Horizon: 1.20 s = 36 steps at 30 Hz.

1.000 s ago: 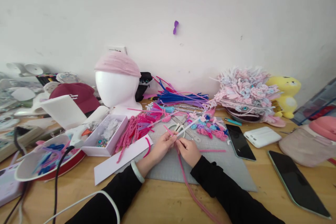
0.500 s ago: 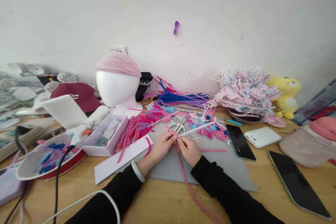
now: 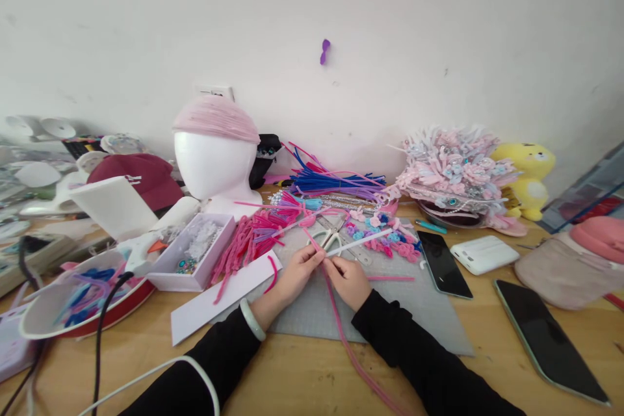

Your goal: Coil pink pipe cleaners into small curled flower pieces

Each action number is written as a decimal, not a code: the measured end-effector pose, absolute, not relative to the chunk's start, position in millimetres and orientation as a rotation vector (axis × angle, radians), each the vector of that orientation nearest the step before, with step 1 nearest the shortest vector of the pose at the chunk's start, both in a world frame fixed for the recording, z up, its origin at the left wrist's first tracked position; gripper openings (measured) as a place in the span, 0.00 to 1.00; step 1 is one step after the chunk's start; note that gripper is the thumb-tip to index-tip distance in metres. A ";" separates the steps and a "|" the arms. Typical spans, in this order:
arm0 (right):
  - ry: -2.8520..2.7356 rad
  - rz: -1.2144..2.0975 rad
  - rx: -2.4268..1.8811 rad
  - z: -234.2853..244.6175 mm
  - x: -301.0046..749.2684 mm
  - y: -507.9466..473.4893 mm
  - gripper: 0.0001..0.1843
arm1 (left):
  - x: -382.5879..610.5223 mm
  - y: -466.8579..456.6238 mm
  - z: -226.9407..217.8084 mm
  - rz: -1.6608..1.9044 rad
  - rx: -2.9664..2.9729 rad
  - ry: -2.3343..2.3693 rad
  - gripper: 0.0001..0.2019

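Note:
Above the grey mat my left hand and my right hand meet, fingertips touching. Both are closed in a pinch. A long pink pipe cleaner passes between the fingertips; its short end points up and left, its long tail hangs toward the table's front. From the same pinch a white strip sticks out to the right; whether it is a pipe cleaner or a stick I cannot make out. Scissors lie on the mat just beyond my fingers. Which fingers grip which strand is partly hidden.
On the left stand a purple-white box of beads, a bowl of pipe cleaner pieces and a white foam head. At right lie two phones, a white power bank and a decorated cap. Pipe cleaner bundles lie behind.
The whole view has shifted slightly, so things sit a little further left. My hands keep the same pinch on the pink pipe cleaner and white strip.

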State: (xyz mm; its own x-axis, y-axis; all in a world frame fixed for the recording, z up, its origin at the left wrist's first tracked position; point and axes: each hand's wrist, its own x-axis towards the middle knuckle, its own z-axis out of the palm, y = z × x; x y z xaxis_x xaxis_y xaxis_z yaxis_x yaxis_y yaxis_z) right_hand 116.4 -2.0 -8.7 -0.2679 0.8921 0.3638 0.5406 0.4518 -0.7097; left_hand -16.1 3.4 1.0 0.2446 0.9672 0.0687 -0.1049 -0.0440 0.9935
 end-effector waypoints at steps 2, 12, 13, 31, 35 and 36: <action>-1.944 0.577 -1.205 -8.9 116.3 -2.1 0.21 | -16.4 3.5 1.0 1.106 1.296 0.936 0.12; -1.862 1.275 -1.014 -3.0 125.5 3.2 0.18 | -17.4 2.1 0.5 1.088 1.370 0.943 0.15; -1.855 1.450 -0.939 -0.9 129.6 5.4 0.18 | -17.4 1.5 0.7 1.062 1.376 0.912 0.16; -2.395 1.374 -1.050 28.0 159.2 5.8 0.12 | -16.0 -7.5 10.4 0.445 1.513 0.704 0.16; -2.441 0.963 -1.141 26.8 155.7 2.4 0.12 | -14.6 -3.2 8.2 0.524 1.529 0.747 0.15; -2.424 0.857 -1.179 26.9 153.6 0.7 0.11 | -14.5 -1.7 7.0 0.559 1.541 0.763 0.15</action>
State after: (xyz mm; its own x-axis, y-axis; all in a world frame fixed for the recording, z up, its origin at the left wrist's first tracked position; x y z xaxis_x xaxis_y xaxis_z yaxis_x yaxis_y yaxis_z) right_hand 153.6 0.7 26.9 -0.6122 0.7905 0.0177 0.6038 0.4818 -0.6351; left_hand -14.5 -1.7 7.0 0.6619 0.7448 -0.0849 0.1442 -0.0153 0.9894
